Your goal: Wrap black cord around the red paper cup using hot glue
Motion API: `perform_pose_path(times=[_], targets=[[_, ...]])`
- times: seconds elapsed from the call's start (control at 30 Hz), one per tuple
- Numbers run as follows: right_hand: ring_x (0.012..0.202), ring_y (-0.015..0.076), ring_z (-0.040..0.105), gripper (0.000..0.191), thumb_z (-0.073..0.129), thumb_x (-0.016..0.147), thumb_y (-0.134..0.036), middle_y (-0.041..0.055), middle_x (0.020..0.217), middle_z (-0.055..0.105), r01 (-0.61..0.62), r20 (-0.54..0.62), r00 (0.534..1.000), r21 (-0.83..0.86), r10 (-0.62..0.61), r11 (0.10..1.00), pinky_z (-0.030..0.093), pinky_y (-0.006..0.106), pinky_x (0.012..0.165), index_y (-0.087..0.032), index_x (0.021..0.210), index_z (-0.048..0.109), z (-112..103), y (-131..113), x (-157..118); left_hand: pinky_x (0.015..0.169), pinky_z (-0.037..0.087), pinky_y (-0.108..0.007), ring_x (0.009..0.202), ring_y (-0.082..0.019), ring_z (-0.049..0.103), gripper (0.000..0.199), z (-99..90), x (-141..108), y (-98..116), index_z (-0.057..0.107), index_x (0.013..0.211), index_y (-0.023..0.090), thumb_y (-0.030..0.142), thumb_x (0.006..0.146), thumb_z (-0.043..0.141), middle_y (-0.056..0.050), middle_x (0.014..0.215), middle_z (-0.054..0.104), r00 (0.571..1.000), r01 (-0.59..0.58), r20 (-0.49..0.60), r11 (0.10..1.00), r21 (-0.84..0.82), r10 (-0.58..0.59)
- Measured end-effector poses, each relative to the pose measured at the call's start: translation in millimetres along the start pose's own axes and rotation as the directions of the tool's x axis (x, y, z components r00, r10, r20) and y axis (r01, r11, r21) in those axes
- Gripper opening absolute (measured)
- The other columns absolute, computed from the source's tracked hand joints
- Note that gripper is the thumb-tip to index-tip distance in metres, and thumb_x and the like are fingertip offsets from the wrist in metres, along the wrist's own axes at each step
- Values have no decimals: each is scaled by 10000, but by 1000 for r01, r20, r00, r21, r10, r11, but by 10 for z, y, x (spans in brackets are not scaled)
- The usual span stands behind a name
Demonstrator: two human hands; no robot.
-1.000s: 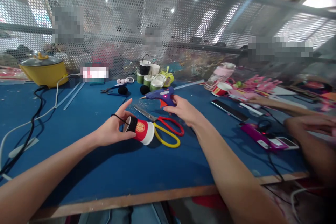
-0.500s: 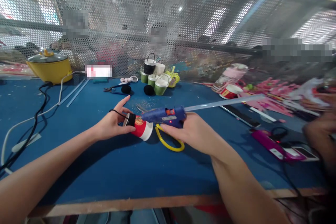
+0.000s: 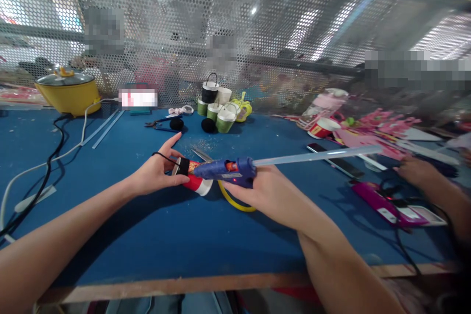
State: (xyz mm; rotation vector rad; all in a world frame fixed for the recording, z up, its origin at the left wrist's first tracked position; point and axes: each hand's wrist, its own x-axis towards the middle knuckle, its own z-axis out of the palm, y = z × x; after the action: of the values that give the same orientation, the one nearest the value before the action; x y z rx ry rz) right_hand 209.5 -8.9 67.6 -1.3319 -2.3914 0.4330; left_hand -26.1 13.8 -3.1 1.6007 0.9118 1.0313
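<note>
My left hand is closed around the black-banded end of a small red and white paper cup, with the index finger raised. A thin black cord loops over that hand. In my right hand is a blue hot glue gun, its small red light lit. The gun's nozzle points left and meets the cup's side by the black band; whether it touches cannot be made out. A long clear glue stick sticks out of its back. Yellow-handled scissors lie partly hidden beneath the gun.
Green and black paper cups, black pompoms and pliers stand or lie behind my hands. A yellow electric pot is far left. At right are a phone, a purple power strip and another person's hand.
My right hand has brought the glue gun slightly left and down, its nozzle now by the black band. The other person's hand has reached in over the pink pieces. My left hand stays put.
</note>
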Motion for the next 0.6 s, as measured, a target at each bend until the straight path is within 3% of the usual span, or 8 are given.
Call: perform_pose_path(times=[0.27,0.43,0.6], targets=[[447,129,409,373,520,803,-334,-21,450,445,-12,-18,1000,-37,11,999,303,282,450,-219,492,351,8,-21,-7,754,502,-344,814,-167,607,988,-7,3,-5,96,1423,300,200,668,725,-41,1014,517,1000,-12,5,1000,7,12],[406,112,379,420,502,809,-328,-34,404,383,18,-24,1000,-75,-20,997,284,271,423,-217,451,312,-2,-35,-27,766,498,-346,829,-172,608,1001,-10,3,-5,86,1425,291,197,662,728,-31,992,522,1000,-11,21,1000,-9,11],[413,108,406,385,513,812,-309,-39,411,421,38,-57,997,-84,-43,996,307,254,430,-206,458,403,-16,-30,-7,802,484,-357,852,-170,604,997,-17,1,-7,99,1422,309,175,660,727,-30,1009,518,998,-29,48,999,-38,31]])
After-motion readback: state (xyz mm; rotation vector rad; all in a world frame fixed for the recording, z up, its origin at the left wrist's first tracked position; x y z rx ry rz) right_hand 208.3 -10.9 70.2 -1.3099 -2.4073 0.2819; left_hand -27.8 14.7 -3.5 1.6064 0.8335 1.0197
